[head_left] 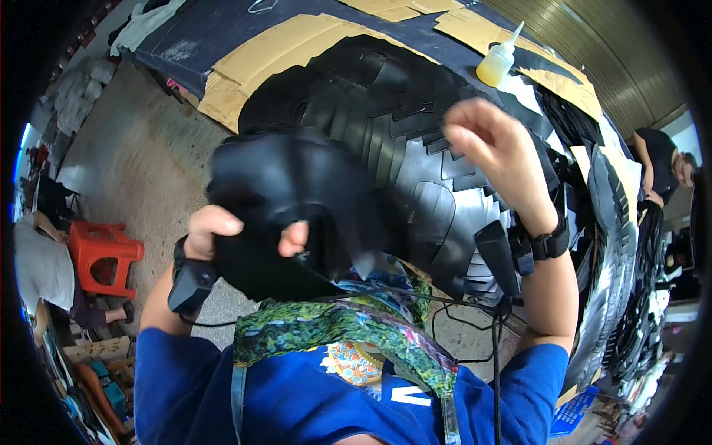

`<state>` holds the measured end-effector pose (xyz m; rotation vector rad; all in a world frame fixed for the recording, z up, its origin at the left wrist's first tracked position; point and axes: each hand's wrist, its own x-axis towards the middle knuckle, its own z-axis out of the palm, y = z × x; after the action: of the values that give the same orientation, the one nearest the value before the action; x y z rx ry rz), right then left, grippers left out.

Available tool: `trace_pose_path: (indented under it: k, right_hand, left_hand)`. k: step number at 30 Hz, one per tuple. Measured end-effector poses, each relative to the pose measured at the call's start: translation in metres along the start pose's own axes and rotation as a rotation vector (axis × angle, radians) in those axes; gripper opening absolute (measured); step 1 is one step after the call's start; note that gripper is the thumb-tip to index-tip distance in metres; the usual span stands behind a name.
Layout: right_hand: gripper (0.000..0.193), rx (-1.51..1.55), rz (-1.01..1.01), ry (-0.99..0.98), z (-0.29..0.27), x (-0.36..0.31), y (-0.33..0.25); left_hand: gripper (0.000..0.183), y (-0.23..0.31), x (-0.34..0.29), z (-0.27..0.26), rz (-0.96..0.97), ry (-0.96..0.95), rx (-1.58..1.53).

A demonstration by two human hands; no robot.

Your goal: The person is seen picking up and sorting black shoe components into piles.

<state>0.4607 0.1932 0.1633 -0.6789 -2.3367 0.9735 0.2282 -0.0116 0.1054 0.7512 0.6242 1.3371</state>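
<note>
My left hand (213, 228) is closed on a large, glossy black leather-like piece (259, 174), blurred by motion. Its thumb lies over the near side, and a fingertip shows through an opening in the piece. My right hand (493, 141) is raised above a wide spread of overlapping black cut pieces (356, 96). Its fingers are loosely curled toward the thumb and slightly blurred, with nothing visible in them. Just beyond that hand stands a translucent squeeze bottle (498, 61) with a pointed nozzle and yellow liquid inside.
Flattened cardboard (259, 48) lies under the pieces on a dark table (193, 37). More black strips (604, 237) are heaped along the right side. A red plastic stool (104, 256) stands at left near a seated person (44, 267). Another person (664, 167) is at far right. Cables hang by my right forearm.
</note>
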Motion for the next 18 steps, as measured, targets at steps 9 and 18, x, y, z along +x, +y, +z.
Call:
trace_pose_path:
  k: [9, 18]
  right_hand:
    - [0.024, -0.61, -0.206, 0.013, 0.03, -0.035, 0.061]
    - [0.005, -1.181, -0.451, -0.296, 0.049, -0.018, 0.069]
  left_hand:
    - [0.072, -0.006, -0.011, -0.028, -0.025, 0.104, -0.175]
    - [0.072, -0.019, -0.014, -0.032, 0.009, 0.173, -0.285]
